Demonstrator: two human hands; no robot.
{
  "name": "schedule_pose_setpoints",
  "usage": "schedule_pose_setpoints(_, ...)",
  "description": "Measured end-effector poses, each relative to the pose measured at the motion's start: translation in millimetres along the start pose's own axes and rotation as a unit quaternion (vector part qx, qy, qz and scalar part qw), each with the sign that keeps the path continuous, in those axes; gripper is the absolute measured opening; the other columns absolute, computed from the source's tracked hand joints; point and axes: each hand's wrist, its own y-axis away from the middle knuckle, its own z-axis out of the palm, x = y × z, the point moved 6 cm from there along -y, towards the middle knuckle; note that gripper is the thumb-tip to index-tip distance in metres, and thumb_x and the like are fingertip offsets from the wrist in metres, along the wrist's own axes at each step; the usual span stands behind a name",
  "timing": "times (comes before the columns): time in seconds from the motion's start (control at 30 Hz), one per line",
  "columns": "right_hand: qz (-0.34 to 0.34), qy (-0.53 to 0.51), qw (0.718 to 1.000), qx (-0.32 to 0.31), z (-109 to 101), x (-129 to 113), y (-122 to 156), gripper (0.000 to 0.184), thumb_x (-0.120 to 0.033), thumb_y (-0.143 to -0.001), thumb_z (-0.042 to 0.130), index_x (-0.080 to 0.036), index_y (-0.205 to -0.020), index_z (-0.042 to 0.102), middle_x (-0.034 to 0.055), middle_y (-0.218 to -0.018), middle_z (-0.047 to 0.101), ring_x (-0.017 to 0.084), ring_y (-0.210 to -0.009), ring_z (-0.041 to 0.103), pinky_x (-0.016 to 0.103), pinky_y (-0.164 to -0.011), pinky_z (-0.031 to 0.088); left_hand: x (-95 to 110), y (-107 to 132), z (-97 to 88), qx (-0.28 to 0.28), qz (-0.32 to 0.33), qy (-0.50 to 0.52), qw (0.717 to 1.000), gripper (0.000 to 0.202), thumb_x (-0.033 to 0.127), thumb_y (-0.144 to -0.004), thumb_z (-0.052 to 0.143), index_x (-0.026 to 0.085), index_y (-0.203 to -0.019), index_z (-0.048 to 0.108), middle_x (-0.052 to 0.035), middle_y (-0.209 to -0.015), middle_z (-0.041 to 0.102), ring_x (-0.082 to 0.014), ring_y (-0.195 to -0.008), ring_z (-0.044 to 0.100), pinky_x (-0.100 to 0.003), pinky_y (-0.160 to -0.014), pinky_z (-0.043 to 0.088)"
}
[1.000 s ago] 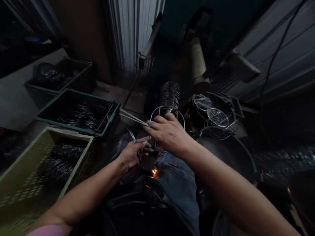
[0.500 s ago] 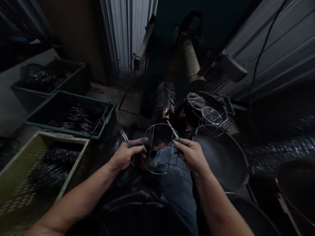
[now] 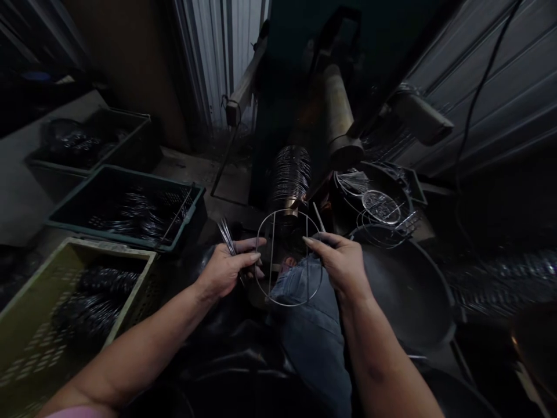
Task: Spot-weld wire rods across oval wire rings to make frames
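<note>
A round wire ring (image 3: 289, 302) with two straight cross bars hangs upright between both hands, over my knee in blue jeans (image 3: 314, 325). My left hand (image 3: 226, 269) is closed on the ring's left edge and also grips a small bundle of straight wire rods (image 3: 226, 235) that stick up from the fist. My right hand (image 3: 342, 261) pinches the ring's right side and holds one short rod (image 3: 318, 217) pointing up. Just beyond the ring, a stack of finished wire rings (image 3: 290, 168) hangs on a machine arm.
Three perforated crates of dark wire parts stand at the left: a yellow-green one (image 3: 52, 325), a dark green one (image 3: 130, 200) and another behind (image 3: 93, 136). A large dark pan (image 3: 409, 290) and a basin of wire racks (image 3: 378, 203) sit at the right. A machine cylinder (image 3: 337, 113) rises ahead.
My right hand came back from the machine with the wire ring, and both hands now hold it upright over my knee. In the last half second the ring shifted slightly up.
</note>
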Motion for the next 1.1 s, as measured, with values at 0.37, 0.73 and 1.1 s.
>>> schedule_pose_setpoints(0.37,-0.007,-0.016,1.000,-0.005,3.7,-16.7,-29.1,0.029,-0.033,-0.050,0.079,-0.012,-0.067,0.067,0.0012,-0.053,0.060,0.014,-0.047,0.055,0.025,-0.045,0.043,21.3,-10.7,7.9,0.007,0.018,0.036,0.999,0.041,0.017,-0.064,0.067,0.011,-0.105,0.063,-0.0028,-0.061,0.062,-0.0121,-0.048,0.060,-0.020,-0.046,0.042)
schedule_pose_setpoints(0.73,0.052,-0.103,0.993,-0.015,0.3,-4.6,-22.7,0.030,-0.032,-0.051,0.077,-0.011,-0.068,0.065,-0.0018,-0.044,0.052,0.004,-0.033,0.038,0.015,-0.029,0.021,25.0,-12.1,9.9,0.002,0.017,0.025,1.000,0.040,0.015,-0.064,0.066,0.009,-0.104,0.063,-0.0012,-0.056,0.060,-0.0131,-0.044,0.058,-0.025,-0.045,0.047)
schedule_pose_setpoints(1.1,0.064,-0.157,0.985,0.031,-36.2,14.5,2.8,0.028,-0.028,-0.054,0.078,-0.011,-0.071,0.064,-0.0017,-0.045,0.054,0.002,-0.030,0.035,0.016,-0.032,0.029,22.5,-28.4,46.9,-0.006,0.038,-0.065,0.997,0.050,0.021,-0.053,0.078,0.011,-0.100,0.064,0.0011,-0.053,0.058,-0.0116,-0.046,0.055,-0.023,-0.045,0.045)
